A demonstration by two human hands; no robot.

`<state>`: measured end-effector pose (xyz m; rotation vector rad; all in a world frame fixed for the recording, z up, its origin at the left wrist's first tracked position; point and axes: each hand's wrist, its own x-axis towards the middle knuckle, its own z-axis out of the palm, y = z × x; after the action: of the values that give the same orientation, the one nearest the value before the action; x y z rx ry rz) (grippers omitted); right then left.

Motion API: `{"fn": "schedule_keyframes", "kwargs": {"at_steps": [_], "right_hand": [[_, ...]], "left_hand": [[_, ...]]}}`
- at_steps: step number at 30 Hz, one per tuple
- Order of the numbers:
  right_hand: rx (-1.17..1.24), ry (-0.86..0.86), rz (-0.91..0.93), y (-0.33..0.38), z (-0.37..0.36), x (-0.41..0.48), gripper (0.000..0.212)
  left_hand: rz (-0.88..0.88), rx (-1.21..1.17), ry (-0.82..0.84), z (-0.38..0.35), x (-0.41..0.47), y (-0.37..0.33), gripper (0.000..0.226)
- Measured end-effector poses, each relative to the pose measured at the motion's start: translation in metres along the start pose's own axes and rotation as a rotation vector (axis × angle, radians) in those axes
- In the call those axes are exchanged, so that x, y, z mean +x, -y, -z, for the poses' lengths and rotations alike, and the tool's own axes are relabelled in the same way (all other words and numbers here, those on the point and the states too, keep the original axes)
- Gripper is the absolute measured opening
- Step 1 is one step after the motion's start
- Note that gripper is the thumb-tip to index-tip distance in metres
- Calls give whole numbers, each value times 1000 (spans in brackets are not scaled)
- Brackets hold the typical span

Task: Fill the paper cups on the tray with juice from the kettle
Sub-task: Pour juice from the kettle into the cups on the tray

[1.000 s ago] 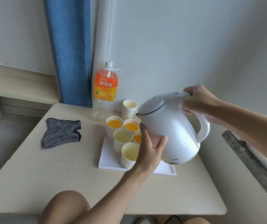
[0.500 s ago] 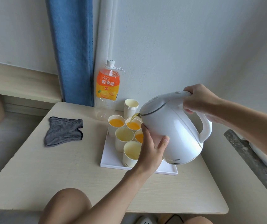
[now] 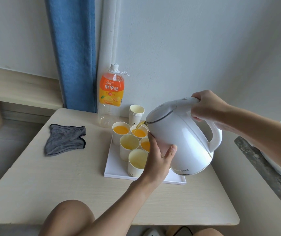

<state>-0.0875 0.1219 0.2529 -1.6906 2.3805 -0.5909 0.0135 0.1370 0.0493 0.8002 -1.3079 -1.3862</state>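
Pouring juice from the tilted kettle (image 3: 184,133) into a paper cup (image 3: 139,133) at the tray's (image 3: 115,170) twelve o'clock edge.
The right hand (image 3: 206,106) curls around the handle (image 3: 185,101); the left hand (image 3: 158,159), fingers (image 3: 153,142) straight, braces the body. Ease the tilt as juice nears the rim; empty cups (image 3: 137,159) wait toward six o'clock.

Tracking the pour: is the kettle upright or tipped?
Tipped: the kettle leans spout-down over the tray, and a juice stream runs into a back paper cup.
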Motion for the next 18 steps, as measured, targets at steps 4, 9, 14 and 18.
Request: {"fn": "schedule_keyframes", "kwargs": {"at_steps": [4, 9, 14, 18], "right_hand": [[-2, 4, -9, -1, -1, 1, 25], [-15, 8, -11, -2, -1, 0, 25], [-37, 7, -1, -1, -1, -1, 25], [-47, 5, 1, -1, 0, -1, 24]], "left_hand": [[0, 6, 0, -1, 1, 3, 83], [-10, 18, 4, 0, -1, 3, 76], [-7, 14, -7, -2, -1, 2, 76], [8, 6, 5, -3, -2, 0, 79]]}}
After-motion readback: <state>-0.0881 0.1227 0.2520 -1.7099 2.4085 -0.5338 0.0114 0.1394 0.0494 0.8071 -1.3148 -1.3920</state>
